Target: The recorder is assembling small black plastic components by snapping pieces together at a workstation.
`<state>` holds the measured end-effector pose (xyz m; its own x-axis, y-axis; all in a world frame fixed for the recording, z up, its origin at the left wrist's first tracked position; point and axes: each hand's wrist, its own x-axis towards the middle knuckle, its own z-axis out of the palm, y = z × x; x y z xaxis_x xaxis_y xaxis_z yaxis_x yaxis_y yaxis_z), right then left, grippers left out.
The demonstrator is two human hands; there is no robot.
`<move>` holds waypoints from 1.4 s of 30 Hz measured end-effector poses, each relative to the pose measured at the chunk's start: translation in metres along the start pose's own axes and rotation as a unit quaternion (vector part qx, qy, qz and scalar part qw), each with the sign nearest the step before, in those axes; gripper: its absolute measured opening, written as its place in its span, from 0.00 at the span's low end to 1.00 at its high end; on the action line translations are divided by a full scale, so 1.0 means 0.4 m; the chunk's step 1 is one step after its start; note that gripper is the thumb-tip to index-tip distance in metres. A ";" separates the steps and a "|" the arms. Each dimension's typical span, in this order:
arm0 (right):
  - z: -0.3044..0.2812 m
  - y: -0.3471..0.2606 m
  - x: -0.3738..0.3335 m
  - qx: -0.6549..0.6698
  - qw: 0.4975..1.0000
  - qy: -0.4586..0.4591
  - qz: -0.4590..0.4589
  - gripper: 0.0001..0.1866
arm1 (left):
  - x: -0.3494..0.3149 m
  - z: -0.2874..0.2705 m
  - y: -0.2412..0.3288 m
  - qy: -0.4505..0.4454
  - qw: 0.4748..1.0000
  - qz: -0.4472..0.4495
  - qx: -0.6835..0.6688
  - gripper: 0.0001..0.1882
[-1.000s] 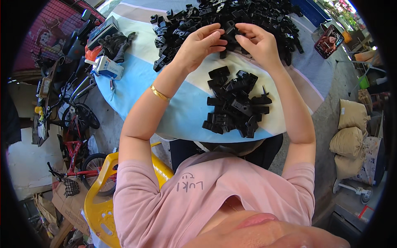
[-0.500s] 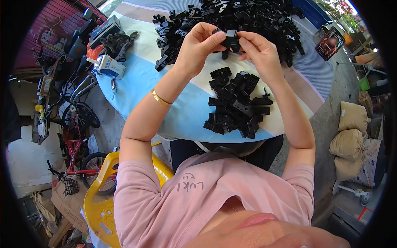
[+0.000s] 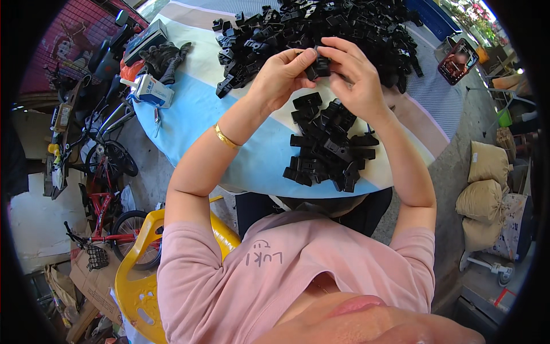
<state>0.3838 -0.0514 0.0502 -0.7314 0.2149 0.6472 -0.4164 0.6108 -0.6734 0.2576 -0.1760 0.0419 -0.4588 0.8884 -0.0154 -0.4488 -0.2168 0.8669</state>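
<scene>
Between my hands, above the table, is a small blocky black plastic part (image 3: 318, 67). My left hand (image 3: 285, 77) pinches it from the left, thumb on top. My right hand (image 3: 356, 80) closes around its right side with bent fingers; the exact contact there is partly hidden. Just below my hands lies a smaller heap of black plastic parts (image 3: 329, 146), close to the near table edge. Beyond them spreads a large pile of similar black parts (image 3: 355, 28). The kind of part is too small to make out.
A striped cloth covers the round table (image 3: 200, 114). At its left lie a blue and white carton (image 3: 153, 92), dark gloves (image 3: 163, 62) and a box (image 3: 146, 41). A phone (image 3: 458, 62) stands at the right, near a blue crate (image 3: 432, 17). A yellow chair (image 3: 137, 275) is beside me.
The black part has come slightly lower and turned between my fingers. My right hand has shifted its grip, with its fingers lifted and more spread over the part.
</scene>
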 end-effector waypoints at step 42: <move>0.012 -0.022 0.017 -0.229 0.952 0.136 -0.149 0.25 | -0.036 0.065 0.012 0.015 0.980 0.189 0.057 0.21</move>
<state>0.3799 -0.0592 0.0588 -0.4259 0.1314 0.8952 -0.2580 0.9307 -0.2594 0.2820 -0.1794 0.0592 -0.5993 0.7404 0.3045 -0.1549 -0.4804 0.8633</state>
